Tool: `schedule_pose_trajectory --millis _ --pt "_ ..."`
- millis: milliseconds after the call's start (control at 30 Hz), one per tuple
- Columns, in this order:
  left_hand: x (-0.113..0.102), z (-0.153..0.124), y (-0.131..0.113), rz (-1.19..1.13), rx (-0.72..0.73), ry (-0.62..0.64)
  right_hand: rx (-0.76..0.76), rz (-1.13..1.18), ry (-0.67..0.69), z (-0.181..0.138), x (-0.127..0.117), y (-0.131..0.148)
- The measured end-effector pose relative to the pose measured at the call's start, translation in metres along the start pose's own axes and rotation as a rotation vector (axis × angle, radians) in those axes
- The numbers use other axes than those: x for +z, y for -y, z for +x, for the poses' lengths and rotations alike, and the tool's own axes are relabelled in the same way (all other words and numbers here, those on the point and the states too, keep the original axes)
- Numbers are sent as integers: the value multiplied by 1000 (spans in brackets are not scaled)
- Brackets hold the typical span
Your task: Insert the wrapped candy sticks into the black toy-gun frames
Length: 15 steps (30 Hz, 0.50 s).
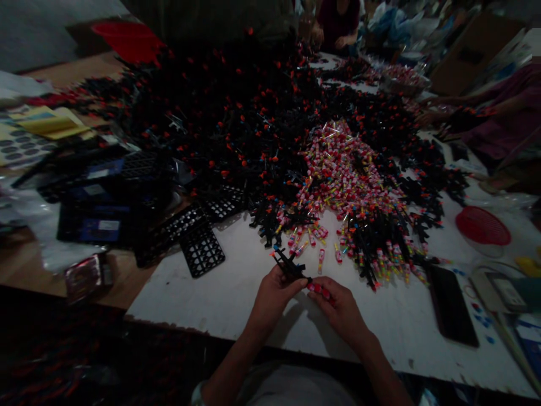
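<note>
My left hand [275,292] is closed around a small black toy gun [289,266] with an orange and a blue tip, held above the white tabletop [203,299]. Close against it, my right hand [338,307] pinches a small tube with red parts [320,290], which meets the back end of the toy gun; whether the two are joined I cannot tell. Just beyond my hands lie loose candy-coloured tubes [321,261] in pink, yellow and red. Behind them rises a heap of such tubes [342,163], with more black toy guns [372,242] beside it.
A huge mound of black toy guns [203,113] fills the back. Black perforated trays [202,248] lie at left. On the right are a phone [451,304], a red basket lid [482,225] and small blue pieces. Other people sit across and at right, one in a purple garment [502,121].
</note>
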<state>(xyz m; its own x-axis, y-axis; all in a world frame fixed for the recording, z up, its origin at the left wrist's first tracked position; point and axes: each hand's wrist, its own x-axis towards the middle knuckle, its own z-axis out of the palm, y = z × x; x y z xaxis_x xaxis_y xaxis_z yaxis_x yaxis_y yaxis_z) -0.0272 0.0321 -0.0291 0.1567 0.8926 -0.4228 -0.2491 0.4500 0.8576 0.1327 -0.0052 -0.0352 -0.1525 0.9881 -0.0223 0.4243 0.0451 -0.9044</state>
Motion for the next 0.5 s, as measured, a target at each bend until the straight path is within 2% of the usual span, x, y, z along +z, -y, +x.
schedule_pose_trajectory --millis 100,233,300,433,500 --pt "3 -1 2 -30 -4 -39 -14 -58 14 1 -4 4" --pt "4 -1 4 -53 33 -156 161 -54 -161 -1 -2 6" --pt "3 0 3 -34 25 -170 195 -33 -225 -1 1 4" --pt "3 -1 2 -19 8 -103 86 -41 -217 1 6 -1" --pt "4 -2 3 -36 19 -112 43 -50 -209 2 8 -2"
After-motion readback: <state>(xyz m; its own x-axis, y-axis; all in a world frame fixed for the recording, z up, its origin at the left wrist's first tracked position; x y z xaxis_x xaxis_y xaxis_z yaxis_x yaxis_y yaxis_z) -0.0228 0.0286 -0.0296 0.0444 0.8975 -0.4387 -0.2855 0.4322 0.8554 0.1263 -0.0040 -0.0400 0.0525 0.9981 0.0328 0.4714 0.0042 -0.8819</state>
